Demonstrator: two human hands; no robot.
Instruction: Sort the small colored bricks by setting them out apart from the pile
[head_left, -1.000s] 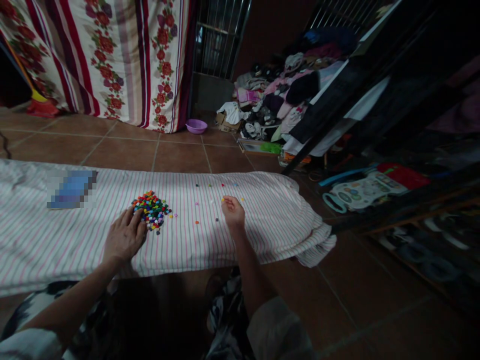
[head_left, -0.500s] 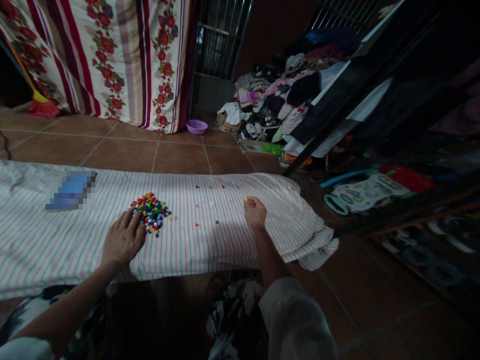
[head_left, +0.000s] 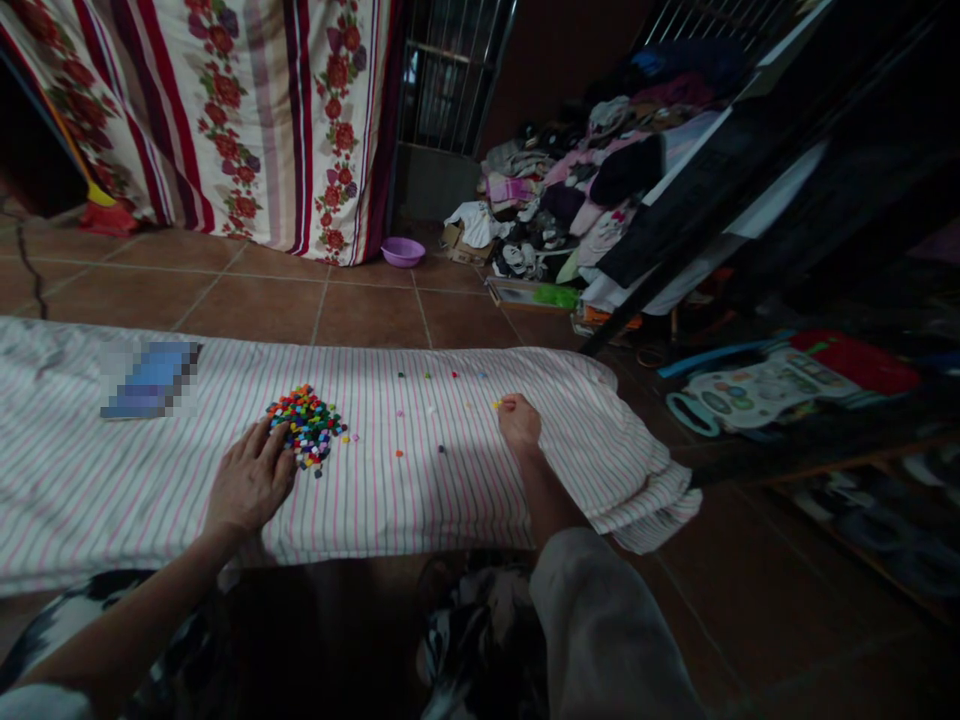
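My left hand [head_left: 251, 478] lies palm down on the striped cloth [head_left: 187, 490], fingers spread, the tips touching the near left edge of a heap of small coloured cubes [head_left: 313, 425]. Farther right, my right hand [head_left: 520, 424] pinches at a tiny yellow cube [head_left: 496, 405] held low at the cloth. Between the hands, several single cubes are spread apart, among them an orange one [head_left: 399, 454], a dark one [head_left: 441, 449], a red one [head_left: 454, 375] and a light blue one [head_left: 483, 376].
A blurred blue flat object [head_left: 152, 380] lies on the cloth at the left. Beyond, on the tiled floor, stand a purple basin [head_left: 403, 252] and a heap of clothes [head_left: 570, 190]. A floral curtain [head_left: 277, 130] hangs behind. A dark slanting post [head_left: 637, 290] rises at the right.
The whole view has shifted slightly, so everything appears a little farther right. Both hands keep nearly the same places on the cloth, the right one still pinching by the yellow cube.
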